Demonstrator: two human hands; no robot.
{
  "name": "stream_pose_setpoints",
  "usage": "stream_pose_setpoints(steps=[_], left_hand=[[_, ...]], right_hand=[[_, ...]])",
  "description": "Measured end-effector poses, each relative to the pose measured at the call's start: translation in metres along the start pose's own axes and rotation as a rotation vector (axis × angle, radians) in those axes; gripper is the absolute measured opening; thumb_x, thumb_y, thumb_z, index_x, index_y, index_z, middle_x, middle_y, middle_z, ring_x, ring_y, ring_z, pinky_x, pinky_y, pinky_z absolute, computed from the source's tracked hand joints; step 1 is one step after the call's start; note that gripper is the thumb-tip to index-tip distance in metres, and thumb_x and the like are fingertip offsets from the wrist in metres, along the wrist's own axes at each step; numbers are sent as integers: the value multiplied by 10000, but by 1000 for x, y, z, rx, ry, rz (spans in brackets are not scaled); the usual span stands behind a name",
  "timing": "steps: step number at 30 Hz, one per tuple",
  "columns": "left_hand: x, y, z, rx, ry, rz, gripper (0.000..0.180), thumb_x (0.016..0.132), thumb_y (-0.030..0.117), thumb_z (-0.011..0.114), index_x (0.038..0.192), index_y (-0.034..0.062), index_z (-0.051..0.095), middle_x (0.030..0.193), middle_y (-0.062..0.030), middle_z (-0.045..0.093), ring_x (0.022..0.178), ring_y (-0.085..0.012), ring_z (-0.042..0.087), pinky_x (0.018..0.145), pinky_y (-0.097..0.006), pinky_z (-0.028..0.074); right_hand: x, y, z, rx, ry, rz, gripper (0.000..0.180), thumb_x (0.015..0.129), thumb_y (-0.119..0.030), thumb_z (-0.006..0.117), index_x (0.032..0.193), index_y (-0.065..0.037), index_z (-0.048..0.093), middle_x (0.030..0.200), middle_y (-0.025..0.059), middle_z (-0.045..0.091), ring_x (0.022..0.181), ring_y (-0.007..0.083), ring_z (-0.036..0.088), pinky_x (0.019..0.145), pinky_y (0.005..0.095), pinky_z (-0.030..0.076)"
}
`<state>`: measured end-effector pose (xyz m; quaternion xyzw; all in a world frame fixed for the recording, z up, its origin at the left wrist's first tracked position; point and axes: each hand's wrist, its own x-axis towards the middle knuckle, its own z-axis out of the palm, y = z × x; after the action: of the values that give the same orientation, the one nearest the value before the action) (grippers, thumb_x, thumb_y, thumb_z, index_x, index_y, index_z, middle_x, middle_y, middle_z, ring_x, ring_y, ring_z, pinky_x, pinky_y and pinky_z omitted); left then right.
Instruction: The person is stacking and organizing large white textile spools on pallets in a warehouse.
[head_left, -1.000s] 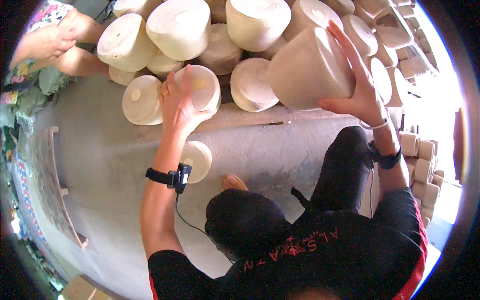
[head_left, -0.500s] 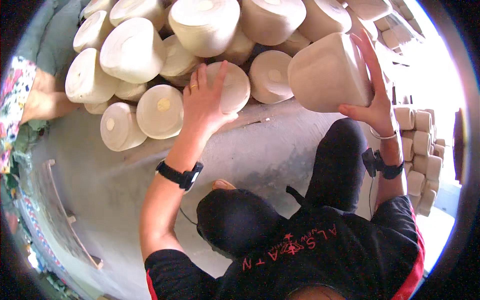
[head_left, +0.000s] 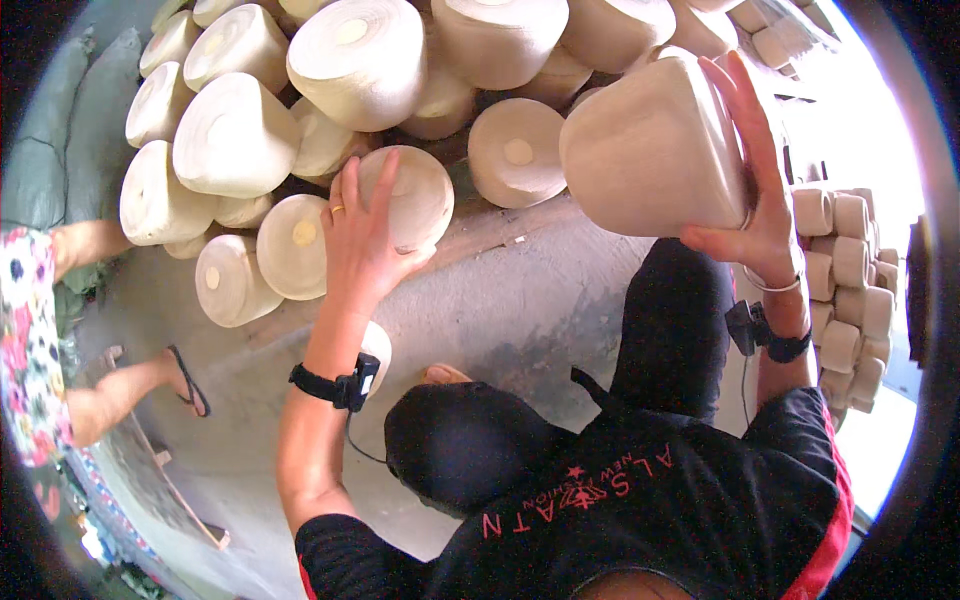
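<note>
A large cream yarn cone is in my right hand, raised in front of the stack's right end. The thumb lies along its lower edge and the fingers reach up its right face. My left hand rests against a smaller yarn cone in the bottom row, fingers over its round end and thumb below. Another yarn cone lies to the right of that one, with a dark gap between them. Behind my left wrist, a pale rounded thing is mostly hidden by the arm.
The stack of yarn cones fills the far side. At right stands a pile of smaller tan cones. Another person in floral clothing is at left, one sandalled foot on the floor. A wooden frame lies nearby.
The left hand and its cone have shifted left and nearer, widening the gap beside it. A pale rounded thing now shows by my left wrist. The other person's leg has come into view.
</note>
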<state>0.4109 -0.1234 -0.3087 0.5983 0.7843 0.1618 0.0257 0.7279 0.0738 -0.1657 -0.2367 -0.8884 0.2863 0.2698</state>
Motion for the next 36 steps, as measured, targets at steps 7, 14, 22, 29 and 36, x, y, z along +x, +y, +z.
stream_pose_setpoints(steps=[7, 14, 22, 29, 36], left_hand=[[-1, 3, 3, -20, 52, 8, 1230, 501, 356, 928, 1532, 228, 269, 1497, -253, 306, 1367, -431, 351, 1016, -589, 396], [34, 55, -9, 82, -54, 173, 1316, 473, 509, 906, 1553, 190, 225, 1576, -237, 200, 1466, -425, 195, 1085, -707, 251], [82, 87, 50, -28, -65, 311, 1280, 476, 404, 932, 1546, 276, 241, 1512, -278, 296, 1374, -473, 340, 1041, -563, 414], [75, 74, 49, 26, -58, 281, 1175, 542, 298, 917, 1533, 296, 285, 1498, -266, 331, 1326, -470, 406, 971, -529, 461], [69, 71, 50, -51, -26, 287, 1206, 511, 285, 928, 1531, 291, 285, 1510, -256, 319, 1329, -471, 398, 991, -535, 450]], right_hand=[[0, -5, -6, 45, 77, 36, 1261, 537, -454, 848, 1572, -125, 207, 1581, 178, 289, 1436, 322, 339, 1168, 463, 300], [-1, -7, -29, 35, 32, 71, 1363, 502, -508, 851, 1578, -86, 129, 1567, 210, 297, 1421, 333, 362, 1160, 471, 308], [-14, -11, -45, -24, 27, 103, 1384, 494, -484, 858, 1579, -70, 105, 1569, 225, 280, 1420, 338, 360, 1158, 475, 304], [-13, -8, -48, -72, -23, 43, 1387, 491, -467, 868, 1579, -75, 102, 1572, 219, 277, 1421, 335, 359, 1160, 476, 309], [-2, -16, -40, -59, -18, -37, 1347, 500, -423, 884, 1571, -57, 153, 1571, 217, 287, 1419, 333, 359, 1167, 447, 293]])
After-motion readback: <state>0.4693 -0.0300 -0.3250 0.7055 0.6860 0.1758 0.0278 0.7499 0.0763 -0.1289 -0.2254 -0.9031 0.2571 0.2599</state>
